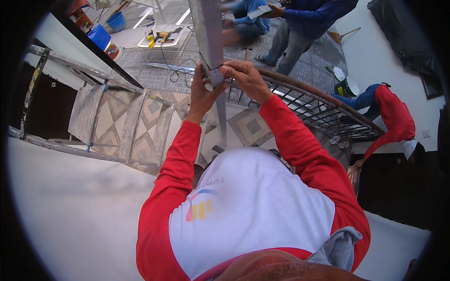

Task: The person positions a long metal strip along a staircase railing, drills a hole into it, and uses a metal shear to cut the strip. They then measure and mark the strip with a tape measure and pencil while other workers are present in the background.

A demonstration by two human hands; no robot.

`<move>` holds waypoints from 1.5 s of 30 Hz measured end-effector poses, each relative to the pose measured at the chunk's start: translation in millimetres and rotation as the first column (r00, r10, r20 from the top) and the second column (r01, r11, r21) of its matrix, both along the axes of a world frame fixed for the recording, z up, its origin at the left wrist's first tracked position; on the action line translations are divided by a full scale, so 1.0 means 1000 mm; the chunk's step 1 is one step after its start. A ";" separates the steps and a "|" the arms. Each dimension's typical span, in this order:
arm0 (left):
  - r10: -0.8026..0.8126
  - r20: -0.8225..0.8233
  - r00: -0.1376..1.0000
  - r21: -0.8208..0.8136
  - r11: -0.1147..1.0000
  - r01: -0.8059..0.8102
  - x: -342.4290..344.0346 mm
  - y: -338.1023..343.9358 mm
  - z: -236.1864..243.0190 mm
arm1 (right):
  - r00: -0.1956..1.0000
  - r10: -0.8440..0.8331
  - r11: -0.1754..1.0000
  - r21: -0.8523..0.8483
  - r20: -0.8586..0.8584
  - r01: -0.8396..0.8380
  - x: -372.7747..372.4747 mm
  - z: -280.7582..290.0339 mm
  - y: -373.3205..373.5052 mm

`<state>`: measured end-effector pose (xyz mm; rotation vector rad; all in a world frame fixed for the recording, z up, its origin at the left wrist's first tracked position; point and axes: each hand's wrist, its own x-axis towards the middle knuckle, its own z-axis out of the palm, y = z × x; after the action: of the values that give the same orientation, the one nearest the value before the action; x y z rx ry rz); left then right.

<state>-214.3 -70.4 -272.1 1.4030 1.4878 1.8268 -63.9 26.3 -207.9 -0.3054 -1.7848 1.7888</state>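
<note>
The metal bar [209,35] stands before the person, its long axis near-vertical in the view, narrowing downward toward the patterned tile floor [253,126]. The left hand [202,96] has its grip wrapped around it; the right hand [247,78] touches its edge, but whether it pinches anything I cannot tell. The bar's top is cut off, its lower end blurred; its grey face looks finely dimpled.

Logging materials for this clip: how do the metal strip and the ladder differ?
The metal strip is one narrow length; the ladder has several steps. The strip is grey and perforated; the ladder is paint-spotted. The left hand and right hand touch the strip; neither touches the ladder.
</note>
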 end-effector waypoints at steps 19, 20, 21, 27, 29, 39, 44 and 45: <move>0.155 -0.115 0.981 0.323 0.940 -0.111 -0.126 0.034 0.175 | 0.967 -0.226 0.965 0.162 0.119 0.206 0.032 -0.020 0.047; 0.186 -0.170 0.968 0.351 0.929 -0.117 -0.136 0.038 0.190 | 0.973 -0.192 0.979 0.100 0.126 0.180 0.034 -0.036 0.054; 0.197 -0.169 0.966 0.363 0.923 -0.125 -0.143 0.043 0.203 | 0.970 -0.187 0.982 0.038 0.158 0.183 0.038 -0.051 0.060; 0.185 -0.218 0.958 0.392 0.916 -0.087 -0.193 0.085 0.262 | 0.940 -0.176 0.967 -0.128 0.292 0.220 0.042 -0.130 0.124; 0.199 -0.210 0.957 0.386 0.917 -0.106 -0.210 0.105 0.277 | 0.933 -0.140 0.967 -0.159 0.333 0.201 0.036 -0.157 0.159; 0.356 -0.300 0.885 0.328 0.910 -0.255 -0.295 0.227 0.284 | 0.794 -0.032 0.973 0.202 0.607 -0.115 -0.015 -0.242 0.297; 0.448 -0.330 0.831 0.241 0.891 -0.385 -0.372 0.245 0.289 | 0.656 -0.095 0.939 0.286 0.749 -0.192 -0.029 -0.273 0.342; 0.434 -0.348 0.831 0.208 0.900 -0.383 -0.385 0.252 0.292 | 0.684 -0.106 0.922 0.329 0.722 -0.204 -0.027 -0.278 0.350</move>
<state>-598.9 181.8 20.2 1.6857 2.0367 2.0030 -91.0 376.3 -486.0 -0.9214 -2.6729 1.3613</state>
